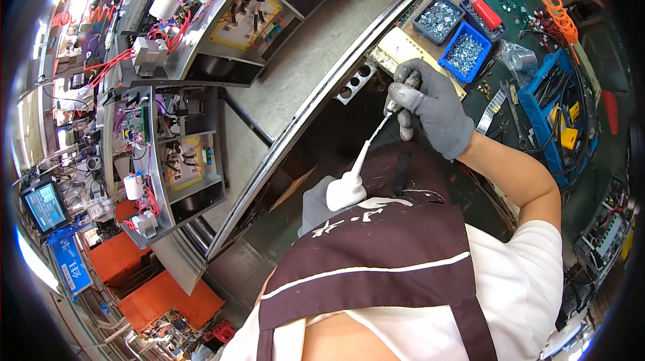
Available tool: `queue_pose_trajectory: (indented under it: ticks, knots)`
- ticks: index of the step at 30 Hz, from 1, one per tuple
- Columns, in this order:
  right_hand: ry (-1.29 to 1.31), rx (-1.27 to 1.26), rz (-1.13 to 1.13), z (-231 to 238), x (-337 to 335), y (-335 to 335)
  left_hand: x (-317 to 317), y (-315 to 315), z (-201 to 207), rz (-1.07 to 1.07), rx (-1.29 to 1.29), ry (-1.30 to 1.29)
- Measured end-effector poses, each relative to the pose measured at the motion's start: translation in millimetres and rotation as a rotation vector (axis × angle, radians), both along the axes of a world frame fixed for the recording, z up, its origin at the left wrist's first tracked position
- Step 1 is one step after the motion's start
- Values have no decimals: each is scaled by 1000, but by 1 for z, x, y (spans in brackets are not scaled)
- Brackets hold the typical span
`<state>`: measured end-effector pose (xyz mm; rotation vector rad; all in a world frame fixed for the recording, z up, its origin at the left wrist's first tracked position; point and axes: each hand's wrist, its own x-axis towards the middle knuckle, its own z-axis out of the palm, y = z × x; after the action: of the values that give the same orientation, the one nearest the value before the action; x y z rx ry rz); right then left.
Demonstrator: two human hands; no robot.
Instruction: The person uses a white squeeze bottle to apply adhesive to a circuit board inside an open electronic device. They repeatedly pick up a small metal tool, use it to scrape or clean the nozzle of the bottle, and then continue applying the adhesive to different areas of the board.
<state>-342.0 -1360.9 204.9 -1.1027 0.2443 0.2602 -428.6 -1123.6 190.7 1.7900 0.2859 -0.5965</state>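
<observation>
My left hand (316, 204), in a grey glove, is closed round a white squeeze bottle (346, 191) with a long tapered nozzle, held close to my dark apron. The nozzle points up and to the right. My right hand (433, 107), also gloved in grey, pinches a small metal piece with a thin, whitish shaft (379, 130). The shaft's lower end meets the tip of the nozzle; whether it goes inside cannot be made out. Part of the left hand's fingers is hidden behind the bottle.
On the green bench beyond my right hand stand a blue bin (465, 53) and a grey bin (438, 19) of small metal hardware. A red bottle (485, 12), a wrench (514, 116) and a blue tool tray (537, 106) are nearby. Open metal cabinets (195, 153) with wiring stand left.
</observation>
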Motion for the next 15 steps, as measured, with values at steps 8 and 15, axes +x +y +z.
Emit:
queue_pose_trajectory:
  ticks: [8,15]
  knots:
    - [-311,-118,38,3,-7,5,1,-1,3,6,-21,-27]
    - [-28,-88,207,0,-5,9,-3,0,-2,63,-104,42]
